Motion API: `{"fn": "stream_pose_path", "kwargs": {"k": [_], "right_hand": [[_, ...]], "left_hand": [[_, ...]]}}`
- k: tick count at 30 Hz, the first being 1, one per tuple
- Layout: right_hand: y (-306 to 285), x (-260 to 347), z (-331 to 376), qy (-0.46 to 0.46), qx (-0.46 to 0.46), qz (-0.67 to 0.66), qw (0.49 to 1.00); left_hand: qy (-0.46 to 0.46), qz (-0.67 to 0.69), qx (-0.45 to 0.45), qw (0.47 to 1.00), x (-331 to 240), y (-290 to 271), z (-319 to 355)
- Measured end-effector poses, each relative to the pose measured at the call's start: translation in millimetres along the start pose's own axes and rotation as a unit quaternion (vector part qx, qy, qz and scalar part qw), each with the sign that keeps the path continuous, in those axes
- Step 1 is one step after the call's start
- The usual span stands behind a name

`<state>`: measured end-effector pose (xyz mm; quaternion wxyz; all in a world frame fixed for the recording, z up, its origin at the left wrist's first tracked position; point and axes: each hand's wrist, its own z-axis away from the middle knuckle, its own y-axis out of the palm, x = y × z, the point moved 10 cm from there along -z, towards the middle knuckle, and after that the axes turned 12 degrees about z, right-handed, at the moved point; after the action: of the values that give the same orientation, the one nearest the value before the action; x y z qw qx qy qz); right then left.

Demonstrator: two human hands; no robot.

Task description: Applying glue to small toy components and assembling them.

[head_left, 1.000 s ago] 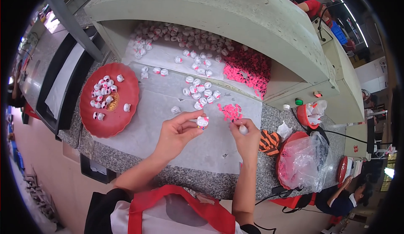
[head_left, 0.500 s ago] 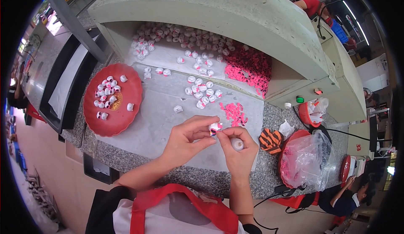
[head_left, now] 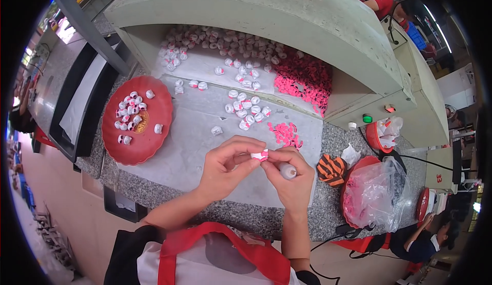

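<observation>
My left hand (head_left: pixel 228 167) pinches a small white rounded piece with a bright pink part (head_left: pixel 260 155) between thumb and fingertips. Closing in from the other side, my right hand (head_left: pixel 293 185) has its thumb and index finger at the same piece. A small translucent bottle (head_left: pixel 288 171) is tucked in the right palm under the curled fingers. Beyond my hands, loose pink flat bits (head_left: pixel 284 134) and a cluster of similar white pieces (head_left: pixel 248 110) lie on a pale sheet (head_left: pixel 189 152). To the left, a red scalloped dish (head_left: pixel 115 139) holds several white pieces.
A pale metal hood (head_left: pixel 246 3) arches over heaps of white pieces (head_left: pixel 220 41) and pink bits (head_left: pixel 305 88). On the right sit an orange-and-black striped cloth (head_left: pixel 331 171) and a bag-covered red bowl (head_left: pixel 376 193). A black tray (head_left: pixel 100 90) stands left; another person (head_left: pixel 423 241) works far right.
The white piece has turned in my fingers, now showing its pink side instead of its dark opening. My right thumb and index finger have come up against it; the bottle has tilted.
</observation>
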<state>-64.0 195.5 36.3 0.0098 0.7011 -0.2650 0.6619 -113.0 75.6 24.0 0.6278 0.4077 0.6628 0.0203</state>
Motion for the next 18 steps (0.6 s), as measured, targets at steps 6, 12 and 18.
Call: {"fn": "stream_pose_path", "kwargs": {"k": [6,12,18], "right_hand": [[-1.7,-0.4,-1.5,0.004,-0.007,-0.018,1.000],[-9.0,1.3,2.9,-0.002,-0.061,0.038,0.997],[-11.4,14.9,4.7,-0.068,-0.092,0.082,0.990]], "left_hand": [[0.039,-0.109,0.046,0.992,-5.1,7.0,-2.8],[-0.015,0.031,0.019,0.999,11.4,-2.3,-4.1],[0.001,0.022,-0.002,1.000,8.6,-3.6,-2.8]]}}
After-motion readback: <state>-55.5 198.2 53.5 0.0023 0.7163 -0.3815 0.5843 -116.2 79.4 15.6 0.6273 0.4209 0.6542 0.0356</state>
